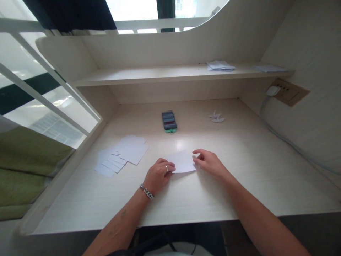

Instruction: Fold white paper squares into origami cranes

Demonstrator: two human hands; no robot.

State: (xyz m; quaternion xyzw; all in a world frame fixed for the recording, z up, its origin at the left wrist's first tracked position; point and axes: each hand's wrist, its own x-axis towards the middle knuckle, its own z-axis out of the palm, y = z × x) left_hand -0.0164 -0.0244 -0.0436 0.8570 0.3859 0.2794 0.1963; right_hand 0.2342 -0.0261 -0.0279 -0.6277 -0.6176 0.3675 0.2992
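Left hand (159, 176) is sporting a silver ring (166, 168), with a chunky silver chain bracelet (146, 191) sitting at the wrist. Small dark tattoos (123, 214) are showing on that bare forearm.

No writing, label, brand or number can be read at this bench (247, 167). The white sheet (182, 161) near its front edge shows a plain face, as do the loose sheets (121, 154) spread to its left. The small dark object (169, 121) farther back is blurred beyond reading.
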